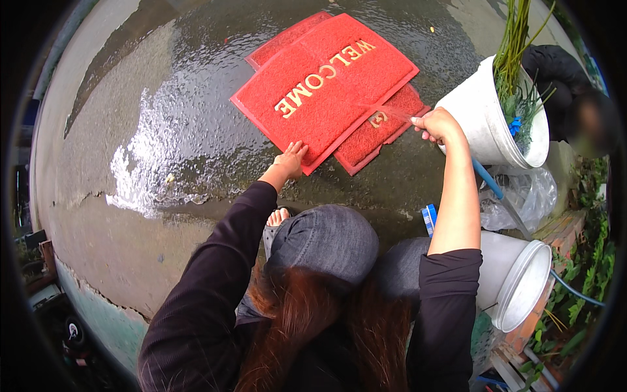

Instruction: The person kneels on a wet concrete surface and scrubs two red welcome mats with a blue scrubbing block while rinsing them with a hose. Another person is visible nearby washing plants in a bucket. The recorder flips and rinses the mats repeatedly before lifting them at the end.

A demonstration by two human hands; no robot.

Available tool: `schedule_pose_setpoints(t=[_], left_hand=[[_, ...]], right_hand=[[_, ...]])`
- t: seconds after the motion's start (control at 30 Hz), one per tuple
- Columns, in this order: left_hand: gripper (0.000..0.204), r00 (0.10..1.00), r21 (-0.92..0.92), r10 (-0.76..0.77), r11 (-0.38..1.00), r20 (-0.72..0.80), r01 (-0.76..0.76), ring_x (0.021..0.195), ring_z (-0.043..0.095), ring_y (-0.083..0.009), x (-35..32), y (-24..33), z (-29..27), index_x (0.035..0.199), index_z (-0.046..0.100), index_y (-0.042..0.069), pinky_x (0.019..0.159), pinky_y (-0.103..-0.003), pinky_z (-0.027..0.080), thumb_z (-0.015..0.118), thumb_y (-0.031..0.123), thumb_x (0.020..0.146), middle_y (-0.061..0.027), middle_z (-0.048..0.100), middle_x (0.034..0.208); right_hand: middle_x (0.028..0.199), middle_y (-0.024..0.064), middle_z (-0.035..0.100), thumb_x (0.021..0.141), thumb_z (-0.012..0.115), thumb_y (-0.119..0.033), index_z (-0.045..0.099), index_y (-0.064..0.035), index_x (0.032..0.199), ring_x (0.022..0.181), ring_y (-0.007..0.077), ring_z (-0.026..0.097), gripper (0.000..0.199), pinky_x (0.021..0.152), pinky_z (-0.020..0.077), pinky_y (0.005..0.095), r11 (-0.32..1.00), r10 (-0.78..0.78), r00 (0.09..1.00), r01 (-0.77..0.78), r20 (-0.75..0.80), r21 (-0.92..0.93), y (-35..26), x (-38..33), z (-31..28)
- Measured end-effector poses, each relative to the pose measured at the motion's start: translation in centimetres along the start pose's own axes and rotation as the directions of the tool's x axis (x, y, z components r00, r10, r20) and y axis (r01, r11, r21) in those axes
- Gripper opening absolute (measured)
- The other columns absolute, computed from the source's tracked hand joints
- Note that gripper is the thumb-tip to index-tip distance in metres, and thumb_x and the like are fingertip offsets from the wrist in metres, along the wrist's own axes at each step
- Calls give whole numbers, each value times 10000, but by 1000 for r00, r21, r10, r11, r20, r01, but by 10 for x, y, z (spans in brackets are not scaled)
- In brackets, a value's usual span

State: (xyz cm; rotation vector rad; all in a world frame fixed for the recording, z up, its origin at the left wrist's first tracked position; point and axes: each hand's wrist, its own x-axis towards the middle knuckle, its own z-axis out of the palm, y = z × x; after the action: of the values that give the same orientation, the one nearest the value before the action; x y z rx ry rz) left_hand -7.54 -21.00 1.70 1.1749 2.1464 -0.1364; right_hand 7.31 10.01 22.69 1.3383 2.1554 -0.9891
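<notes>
A red doormat (326,85) with yellow lettering lies on wet concrete, on top of other red mats. Part of a lower red mat (359,145) shows on its near right side, and another red mat (281,44) sticks out beyond its far edge. My left hand (291,160) rests on the near left corner of the top mat, its fingers stretched out over the edge. In my right hand (436,125), to the right of the mats, is the end of a hose, with the fingers closed round it. A thin stream of water runs from it onto the mats.
At right a white bucket (473,108) holds green stems and a blue flower. A blue hose (488,179) passes clear plastic (522,196). Another white bucket (519,284) lies on its side near a blue-and-white packet (429,219). Someone in dark clothing (555,68) is at far right.
</notes>
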Motion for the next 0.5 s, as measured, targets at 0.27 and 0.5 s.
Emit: schedule_pose_setpoints(t=[0.27,0.5], left_hand=[[420,997,-98,-73,992,20,74,1081,519,-280,15,7,-39,1165,529,94,915,-361,409,455,221,772,-152,522,1187],[259,996,185,63,981,-69,-49,903,611,-287,73,9,-45,956,641,78,765,-378,494,492,203,785,-154,628,968]], right_hand=[[531,41,555,799,620,-257,597,2,685,420,107,459,283,406,366,283,989,-107,980,122,170,-82,-39,-28,19],[500,27,542,793,623,-288,647,-32,703,409,97,466,272,402,367,263,970,-199,953,225,231,-94,-57,-43,38]])
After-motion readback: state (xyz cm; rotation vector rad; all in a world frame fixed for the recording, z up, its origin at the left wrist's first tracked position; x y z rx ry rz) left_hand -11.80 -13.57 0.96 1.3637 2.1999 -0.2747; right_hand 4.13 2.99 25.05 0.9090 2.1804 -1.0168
